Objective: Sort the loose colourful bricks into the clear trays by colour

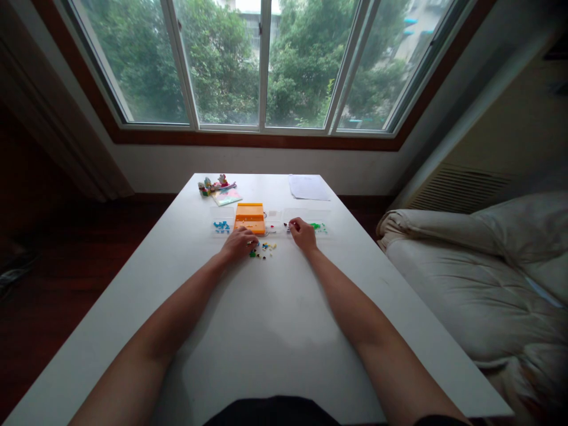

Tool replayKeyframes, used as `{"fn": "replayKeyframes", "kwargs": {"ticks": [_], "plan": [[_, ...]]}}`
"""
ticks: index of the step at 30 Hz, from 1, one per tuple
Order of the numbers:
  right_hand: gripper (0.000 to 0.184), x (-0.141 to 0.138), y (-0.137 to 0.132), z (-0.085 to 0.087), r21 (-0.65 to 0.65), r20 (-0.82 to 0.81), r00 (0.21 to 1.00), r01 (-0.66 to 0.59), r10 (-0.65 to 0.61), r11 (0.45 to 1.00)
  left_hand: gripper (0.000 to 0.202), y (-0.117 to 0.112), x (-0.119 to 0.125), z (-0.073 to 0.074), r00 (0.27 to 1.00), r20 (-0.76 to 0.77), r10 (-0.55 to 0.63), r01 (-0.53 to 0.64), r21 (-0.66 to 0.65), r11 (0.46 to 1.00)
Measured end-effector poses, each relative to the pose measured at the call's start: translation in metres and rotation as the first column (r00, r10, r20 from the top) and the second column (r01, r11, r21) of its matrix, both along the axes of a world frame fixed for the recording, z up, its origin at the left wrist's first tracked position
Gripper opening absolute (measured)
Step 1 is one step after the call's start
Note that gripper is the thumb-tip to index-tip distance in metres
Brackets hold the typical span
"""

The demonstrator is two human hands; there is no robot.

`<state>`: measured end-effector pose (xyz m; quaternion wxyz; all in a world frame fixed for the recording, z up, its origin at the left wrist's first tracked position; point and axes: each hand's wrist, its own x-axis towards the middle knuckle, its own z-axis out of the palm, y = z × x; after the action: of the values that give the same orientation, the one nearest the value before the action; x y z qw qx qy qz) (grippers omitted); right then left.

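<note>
My left hand (239, 242) rests low on the table, at the left edge of a loose pile of small toy bricks (265, 247) in yellow, blue, green and black. Its fingers are loosely bent and apart, next to the bricks. Over the clear plastic compartment box (326, 216), my right hand (305, 235) has thumb and forefinger pinched together; what they hold is too small to make out. Green bricks (318, 226) lie in that box, just right of the hand. Between my hands, behind the pile, stands an open orange case (249, 219).
Blue bricks (221, 226) sit in a clear tray at left. Farther back are colourful assembled figures (217, 185), a pale card (227, 197) and white paper sheets (309, 187) on the white table (266, 331). A beige sofa (470, 278) stands at right, below a window (261, 65).
</note>
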<state>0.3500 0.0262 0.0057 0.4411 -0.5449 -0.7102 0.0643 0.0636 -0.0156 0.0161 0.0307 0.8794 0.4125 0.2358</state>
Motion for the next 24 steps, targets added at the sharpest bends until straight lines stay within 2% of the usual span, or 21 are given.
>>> {"fn": "replayKeyframes", "kwargs": {"ticks": [8, 15, 24], "plan": [[0.022, 0.000, 0.001, -0.001, 0.003, -0.004, 1.000, -0.004, 0.004, 1.000, 0.023, -0.010, 0.007, 0.014, 0.990, -0.144, -0.006, 0.013, 0.047, 0.999], [0.024, 0.000, -0.001, 0.001, -0.013, 0.005, 1.000, 0.005, -0.004, 1.000, 0.023, -0.009, 0.006, 0.009, 0.993, -0.096, 0.071, -0.066, 0.054, 0.996], [0.024, -0.001, 0.000, 0.000, -0.005, 0.008, 1.000, 0.005, -0.005, 1.000, 0.023, -0.011, 0.008, 0.011, 0.992, -0.124, 0.029, -0.024, 0.044, 0.999]]}}
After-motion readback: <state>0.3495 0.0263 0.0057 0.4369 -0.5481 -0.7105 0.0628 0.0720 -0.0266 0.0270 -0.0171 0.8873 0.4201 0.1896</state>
